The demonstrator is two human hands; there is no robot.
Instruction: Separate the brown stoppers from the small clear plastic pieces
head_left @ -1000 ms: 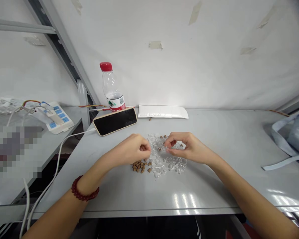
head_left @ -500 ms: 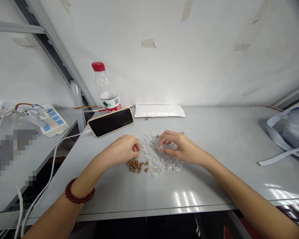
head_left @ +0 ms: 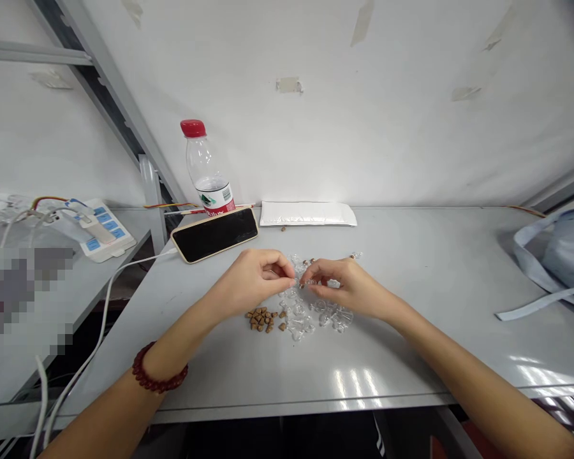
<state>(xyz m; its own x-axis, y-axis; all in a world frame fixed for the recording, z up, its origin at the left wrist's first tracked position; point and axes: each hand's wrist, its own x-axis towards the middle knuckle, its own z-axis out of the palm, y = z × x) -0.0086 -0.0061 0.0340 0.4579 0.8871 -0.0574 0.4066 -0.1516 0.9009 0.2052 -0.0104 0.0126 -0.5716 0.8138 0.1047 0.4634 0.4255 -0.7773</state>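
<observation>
My left hand (head_left: 263, 275) is closed in a pinch, its fingertips almost touching my right hand's; what they hold, if anything, is too small to make out. Between the thumb and fingers of my right hand (head_left: 337, 280) is a small clear bottle (head_left: 310, 282), with a brown bit at its left end. Under and around both hands lies a loose pile of small clear bottles (head_left: 299, 322). Beside it, below my left hand, sits a heap of small brown corks (head_left: 263, 319). Another clear bottle (head_left: 358, 255) with brown at its end lies behind my right hand.
A phone (head_left: 215, 234) on a white cable leans by a red-capped water bottle (head_left: 209, 182). A flat white packet (head_left: 309, 214) lies along the wall. At right is a light blue fabric bag (head_left: 567, 255); at left, a power strip (head_left: 108, 233) with plugs.
My left hand has moved right, from beside the cork heap to my right hand's fingertips. My right hand stays nearly in place, still pinching the clear bottle.
</observation>
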